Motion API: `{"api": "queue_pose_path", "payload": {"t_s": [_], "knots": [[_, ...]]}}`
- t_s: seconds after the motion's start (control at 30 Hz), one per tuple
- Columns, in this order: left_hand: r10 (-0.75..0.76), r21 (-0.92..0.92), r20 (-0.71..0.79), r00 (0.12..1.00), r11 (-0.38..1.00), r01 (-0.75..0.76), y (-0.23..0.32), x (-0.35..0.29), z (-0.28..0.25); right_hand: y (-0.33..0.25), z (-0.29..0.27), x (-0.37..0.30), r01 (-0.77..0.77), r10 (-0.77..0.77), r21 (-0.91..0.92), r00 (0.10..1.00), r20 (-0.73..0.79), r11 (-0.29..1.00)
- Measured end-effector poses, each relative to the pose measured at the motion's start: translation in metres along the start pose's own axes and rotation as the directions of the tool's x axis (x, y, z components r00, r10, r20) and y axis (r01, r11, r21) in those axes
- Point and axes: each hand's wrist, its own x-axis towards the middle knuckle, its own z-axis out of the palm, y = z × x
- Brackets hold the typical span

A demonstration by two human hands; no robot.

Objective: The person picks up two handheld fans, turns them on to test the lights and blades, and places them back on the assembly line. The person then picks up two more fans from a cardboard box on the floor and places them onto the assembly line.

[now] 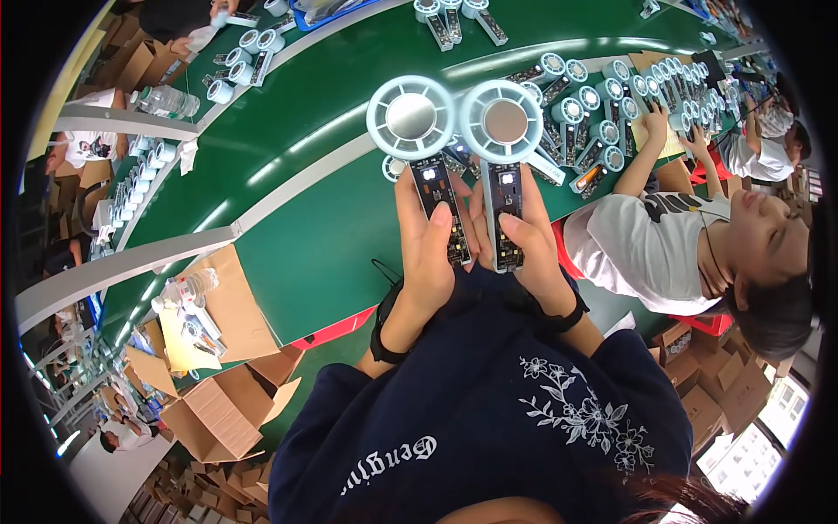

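My left hand (426, 253) is closed around the handle of a handheld fan (435, 196), its thumb pressed on the exposed circuit board. The fan's round, pale-blue head has spokes and a silvery centre disc. A second handheld fan (506, 196) of the same kind is gripped in my right hand (534, 249), thumb also on the board; its centre disc looks brownish. Small white lights glow on both boards. The two fans stand side by side with heads up, very close together. Partly hidden behind them, another fan (394, 168) lies on the table.
Many similar fans (572, 112) lie on the green table (305, 236) to the right, where a co-worker (663, 236) reaches among them. More fans (249, 57) are at the far left. An open cardboard box (214, 415) and a plastic bottle (188, 288) are at lower left.
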Motion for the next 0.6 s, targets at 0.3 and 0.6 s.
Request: {"api": "queue_pose_path", "payload": {"t_s": [0.3,0.6], "knots": [[0.055,0.024,0.004,0.998,0.998,-0.055,-0.004,-0.009,-0.005,0.005,-0.008,-0.007,0.037,-0.035,-0.016,0.99,0.138,0.999],[0.023,-0.03,0.044,0.999,0.999,-0.021,-0.009,-0.01,-0.008,0.006,-0.008,-0.005,0.049,-0.041,-0.057,0.99,0.133,0.997]]}}
